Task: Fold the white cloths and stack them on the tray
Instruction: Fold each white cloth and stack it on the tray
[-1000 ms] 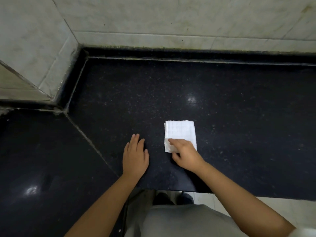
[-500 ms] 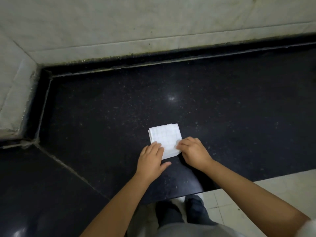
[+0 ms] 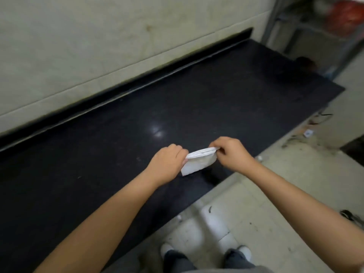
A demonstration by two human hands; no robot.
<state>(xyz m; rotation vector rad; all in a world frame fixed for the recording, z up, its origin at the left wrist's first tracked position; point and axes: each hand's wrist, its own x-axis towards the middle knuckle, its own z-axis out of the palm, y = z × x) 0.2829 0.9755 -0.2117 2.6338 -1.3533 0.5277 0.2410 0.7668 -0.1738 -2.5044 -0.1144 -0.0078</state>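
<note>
Left hand (image 3: 167,161) and right hand (image 3: 229,152) each pinch one end of the folded white cloth (image 3: 198,161), which hangs between them just above the dark surface (image 3: 177,99), near its front edge. Its layers show as a stack along the top edge. My worry is that the folds could slip apart if either pinch loosens, since only the ends are held and the lower corner dangles. No tray is in view, nor any other cloths. Motion blur softens the far right corner, where a metal rack (image 3: 295,26) stands.
</note>
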